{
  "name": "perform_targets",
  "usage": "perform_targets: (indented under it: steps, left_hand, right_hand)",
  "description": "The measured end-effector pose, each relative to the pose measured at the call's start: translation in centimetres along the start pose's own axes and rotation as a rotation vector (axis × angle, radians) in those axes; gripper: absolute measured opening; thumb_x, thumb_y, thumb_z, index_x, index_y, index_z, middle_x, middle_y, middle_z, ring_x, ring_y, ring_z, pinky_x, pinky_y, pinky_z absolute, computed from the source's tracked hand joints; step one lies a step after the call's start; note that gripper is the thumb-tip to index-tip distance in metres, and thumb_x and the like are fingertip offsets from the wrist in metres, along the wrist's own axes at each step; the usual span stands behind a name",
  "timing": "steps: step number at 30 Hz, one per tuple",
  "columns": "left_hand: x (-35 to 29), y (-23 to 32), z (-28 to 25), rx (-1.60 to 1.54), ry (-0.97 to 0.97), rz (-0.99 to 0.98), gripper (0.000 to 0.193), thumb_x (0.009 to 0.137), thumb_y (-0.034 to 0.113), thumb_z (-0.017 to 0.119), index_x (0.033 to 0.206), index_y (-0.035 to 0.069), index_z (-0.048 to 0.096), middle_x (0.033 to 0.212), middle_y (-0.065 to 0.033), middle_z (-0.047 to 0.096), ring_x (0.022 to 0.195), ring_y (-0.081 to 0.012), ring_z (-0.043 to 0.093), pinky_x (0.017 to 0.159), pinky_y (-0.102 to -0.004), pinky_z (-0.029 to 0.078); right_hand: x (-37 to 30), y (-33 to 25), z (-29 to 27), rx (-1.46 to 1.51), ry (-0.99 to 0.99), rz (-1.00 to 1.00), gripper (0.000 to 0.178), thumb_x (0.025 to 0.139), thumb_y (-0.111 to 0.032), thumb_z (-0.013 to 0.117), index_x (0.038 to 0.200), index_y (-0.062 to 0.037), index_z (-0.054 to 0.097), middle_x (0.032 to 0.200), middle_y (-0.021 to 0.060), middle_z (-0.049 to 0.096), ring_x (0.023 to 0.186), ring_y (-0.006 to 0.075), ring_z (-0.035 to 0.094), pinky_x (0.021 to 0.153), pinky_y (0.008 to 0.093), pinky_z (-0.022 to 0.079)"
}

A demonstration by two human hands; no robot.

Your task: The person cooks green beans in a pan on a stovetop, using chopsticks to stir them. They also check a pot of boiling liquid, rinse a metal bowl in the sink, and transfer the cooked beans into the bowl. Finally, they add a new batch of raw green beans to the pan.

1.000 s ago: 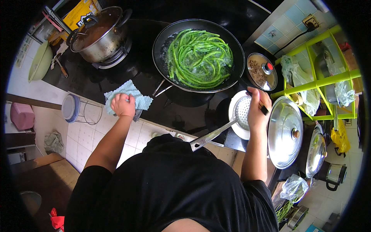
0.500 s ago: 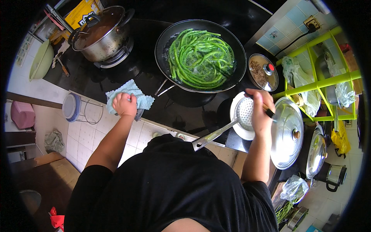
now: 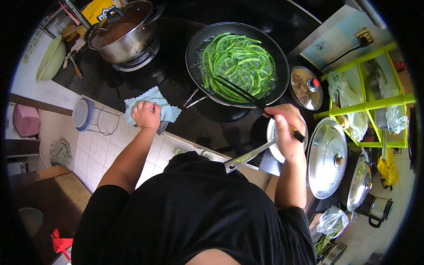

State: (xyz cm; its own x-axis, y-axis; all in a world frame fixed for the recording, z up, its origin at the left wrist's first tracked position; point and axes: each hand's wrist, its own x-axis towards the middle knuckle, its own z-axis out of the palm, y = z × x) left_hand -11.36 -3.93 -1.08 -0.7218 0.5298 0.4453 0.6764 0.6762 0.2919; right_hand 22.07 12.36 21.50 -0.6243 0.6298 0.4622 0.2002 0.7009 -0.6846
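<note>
Chopsticks [image 3: 236, 90] among the green beans [image 3: 236, 64]

Right hand [image 3: 288, 130]: grip clasped round two black sticks, tips in the beans, inside one pan [image 3: 283, 70] set back from the bench's [image 3: 176, 88] near edge. Best slid under and lifted gently, sparing splashes. Left hand [image 3: 146, 115]: grip closed over one blue cloth [image 3: 167, 111] at that edge. Also: one pot [image 3: 126, 47], one skimmer [image 3: 249, 156], two shiny lids [image 3: 324, 163] [image 3: 360, 181].

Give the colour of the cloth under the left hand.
The cloth under the left hand is pale blue; best seen in the head view.
</note>
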Motion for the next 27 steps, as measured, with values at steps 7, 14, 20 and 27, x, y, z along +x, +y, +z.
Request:
perform_targets:
  steps: [7, 14, 20, 27]
  left_hand:
    - [0.0, 0.1, 0.0, -0.005, -0.004, -0.01, 0.021, 0.073, 0.031, 0.063, 0.065, 0.014, 0.052, 0.088, -0.0016, 0.054, 0.094, -0.0266, 0.047, 0.087, -0.0396, 0.032]
    - [0.0, 0.0, 0.0, -0.012, 0.005, -0.009, 0.021, 0.072, 0.03, 0.063, 0.065, 0.014, 0.052, 0.087, -0.0008, 0.054, 0.093, -0.0257, 0.048, 0.087, -0.0394, 0.032]
    - [0.0, 0.2, -0.1, -0.017, -0.025, -0.031, 0.02, 0.072, 0.03, 0.062, 0.065, 0.014, 0.053, 0.089, -0.0007, 0.054, 0.095, -0.025, 0.047, 0.089, -0.0386, 0.03]
    - [-0.1, 0.0, 0.1, -0.014, 0.037, 0.016, 0.02, 0.073, 0.028, 0.063, 0.065, 0.014, 0.052, 0.085, -0.0014, 0.054, 0.091, -0.0257, 0.048, 0.085, -0.0385, 0.033]
  right_hand:
    - [1.1, 2.5, 1.3, -0.162, -0.06, 0.003, 0.009, 0.079, -0.014, 0.063, 0.081, -0.0072, 0.068, 0.075, 0.0042, 0.064, 0.074, 0.0211, 0.057, 0.078, 0.0324, 0.038]
    - [1.1, 0.7, -1.0, 0.064, 0.042, 0.089, 0.015, 0.082, -0.013, 0.056, 0.081, -0.0035, 0.068, 0.073, 0.0061, 0.065, 0.076, 0.0215, 0.056, 0.079, 0.0333, 0.039]
    - [0.3, 0.8, -2.0, -0.044, 0.017, 0.146, 0.015, 0.082, -0.012, 0.056, 0.08, -0.0027, 0.068, 0.076, 0.0077, 0.065, 0.081, 0.0221, 0.054, 0.08, 0.0334, 0.04]
    - [-1.0, -0.7, -4.9, -0.178, 0.173, 0.034, 0.026, 0.087, -0.015, 0.047, 0.074, 0.0002, 0.064, 0.064, 0.0061, 0.061, 0.075, 0.0207, 0.055, 0.084, 0.0374, 0.039]
